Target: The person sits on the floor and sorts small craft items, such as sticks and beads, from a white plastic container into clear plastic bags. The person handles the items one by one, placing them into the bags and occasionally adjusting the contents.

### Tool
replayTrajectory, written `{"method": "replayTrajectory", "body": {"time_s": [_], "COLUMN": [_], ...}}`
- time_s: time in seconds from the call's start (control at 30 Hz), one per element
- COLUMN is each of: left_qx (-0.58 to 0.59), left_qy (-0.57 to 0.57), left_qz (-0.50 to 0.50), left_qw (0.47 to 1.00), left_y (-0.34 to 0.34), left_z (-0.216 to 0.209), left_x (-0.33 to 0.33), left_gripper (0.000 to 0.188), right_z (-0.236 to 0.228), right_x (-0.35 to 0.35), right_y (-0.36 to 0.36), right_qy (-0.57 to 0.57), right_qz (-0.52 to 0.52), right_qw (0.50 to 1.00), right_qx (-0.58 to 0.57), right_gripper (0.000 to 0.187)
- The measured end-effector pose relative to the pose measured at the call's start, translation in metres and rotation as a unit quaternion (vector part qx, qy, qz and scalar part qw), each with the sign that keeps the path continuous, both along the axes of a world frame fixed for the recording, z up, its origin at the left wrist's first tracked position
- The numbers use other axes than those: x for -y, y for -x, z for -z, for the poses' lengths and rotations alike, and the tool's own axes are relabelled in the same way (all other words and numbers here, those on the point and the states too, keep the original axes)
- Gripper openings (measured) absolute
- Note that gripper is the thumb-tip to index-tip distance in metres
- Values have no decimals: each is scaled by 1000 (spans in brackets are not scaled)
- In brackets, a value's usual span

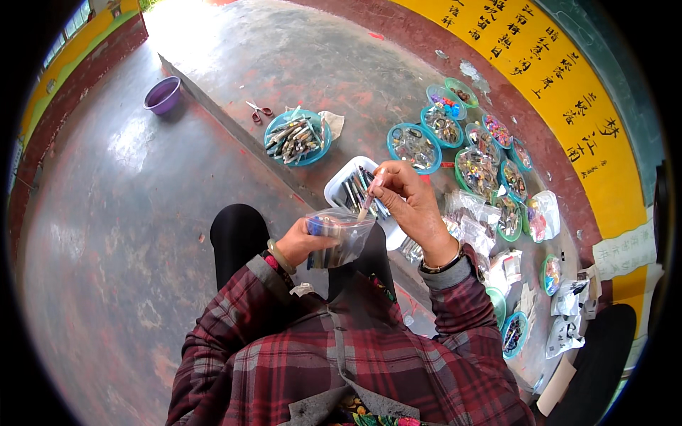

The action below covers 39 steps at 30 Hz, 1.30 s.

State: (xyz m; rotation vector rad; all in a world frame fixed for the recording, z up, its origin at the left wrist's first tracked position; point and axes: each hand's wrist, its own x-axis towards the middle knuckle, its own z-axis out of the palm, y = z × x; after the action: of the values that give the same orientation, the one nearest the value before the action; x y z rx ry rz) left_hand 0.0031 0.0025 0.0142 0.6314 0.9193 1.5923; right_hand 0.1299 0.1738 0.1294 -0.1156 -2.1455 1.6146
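My left hand (297, 245) is closed on a clear plastic bag (348, 238) in front of my lap. Several long, slim, pen-like pieces stand inside the bag. Above its mouth, my right hand (414, 207) pinches a slender pinkish-brown pen-like stick (368, 200) between thumb and fingers. The stick's lower end points down at the bag opening; whether it is inside cannot be made out. Just beyond both hands lies a white plastic tray (332, 190) with dark and pale pens in it, partly hidden by my right hand and the bag.
A blue basket (327, 148) full of pen-like sticks sits farther off, beside red-handled scissors (263, 112). To the right stand several baskets of small parts, including a blue one (392, 150), and clear plastic bags (474, 213). A purple basin (163, 96) is far left, past a floor step.
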Motion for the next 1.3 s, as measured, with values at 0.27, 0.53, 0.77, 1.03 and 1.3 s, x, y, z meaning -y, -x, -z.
{"method": "replayTrajectory", "body": {"time_s": [0.27, 0.53, 0.77, 1.03, 1.3], "left_qx": [-6, 5, -6, 24, 38], "left_qy": [7, 8, 0, -23, -22], "left_qz": [-4, -4, -12, -20, -28], "left_qw": [1000, 1000, 1000, 999, 999], "left_y": [0, 0, 1, 3, 3], "left_z": [5, 8, 16, 18, 14], "left_x": [-1, -2, -3, -4, -3], "left_gripper": [32, 36, 39, 42, 42], "right_z": [-3, 14, 17, 28, 29], "right_x": [5, -8, -6, 0, 12], "right_y": [0, -5, -4, -1, 0], "right_qy": [-43, -12, 45, 0, -4], "right_qz": [27, 22, 48, 53, 98], "right_qw": [991, 994, 994, 991, 994], "right_qx": [125, 104, 89, 122, 39], "right_gripper": [27, 24, 10, 10, 9]}}
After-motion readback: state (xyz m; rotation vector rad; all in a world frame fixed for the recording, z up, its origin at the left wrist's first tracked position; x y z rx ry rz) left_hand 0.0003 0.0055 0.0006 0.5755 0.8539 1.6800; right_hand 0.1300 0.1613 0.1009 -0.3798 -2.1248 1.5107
